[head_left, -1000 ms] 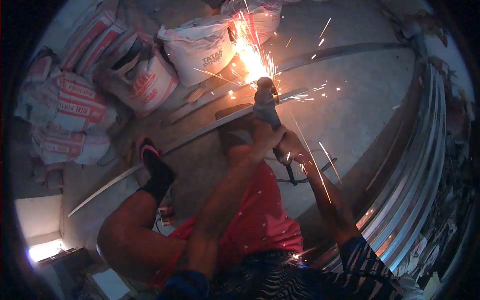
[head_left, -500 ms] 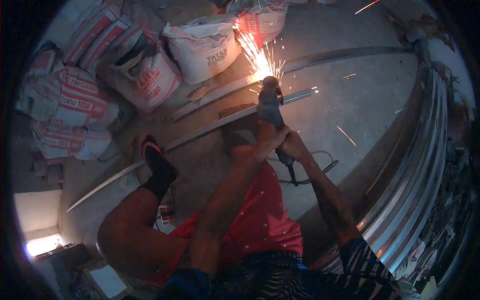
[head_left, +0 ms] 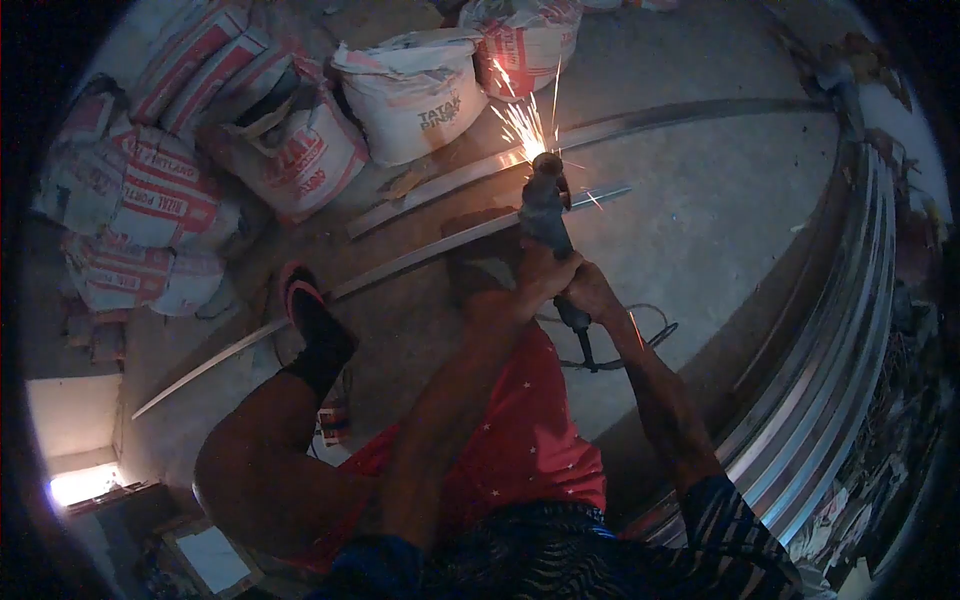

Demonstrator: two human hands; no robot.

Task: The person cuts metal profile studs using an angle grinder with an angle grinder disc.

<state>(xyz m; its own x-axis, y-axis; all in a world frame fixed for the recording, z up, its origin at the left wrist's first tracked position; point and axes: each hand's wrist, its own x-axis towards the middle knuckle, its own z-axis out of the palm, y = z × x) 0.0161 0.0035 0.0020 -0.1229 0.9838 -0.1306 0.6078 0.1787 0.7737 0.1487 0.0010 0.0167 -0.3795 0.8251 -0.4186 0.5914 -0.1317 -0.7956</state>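
An angle grinder (head_left: 545, 215) is gripped by both my hands, with its head pointing away from me. My left hand (head_left: 543, 270) is wrapped round the body, closer to the head. Just behind it, my right hand (head_left: 590, 291) is closed round the rear part, where the cord comes out. Sparks (head_left: 522, 125) fly forward from the disc side. Under the grinder's head lies a long thin metal bar (head_left: 400, 262), its right end showing beyond the tool. Whether the disc touches the bar is hidden by the grinder. My foot in a slipper (head_left: 303, 290) rests against the bar.
A second metal length (head_left: 430, 194) lies farther forward. Filled cement sacks (head_left: 405, 105) stand at the front and are piled at left. Several long metal profiles (head_left: 830, 400) run along the right side. The grinder's cord (head_left: 650, 315) loops on the floor beside my right hand.
The spray of sparks has become smaller and dimmer. The grinder's head has shifted slightly to the right, both hands still closed on it.
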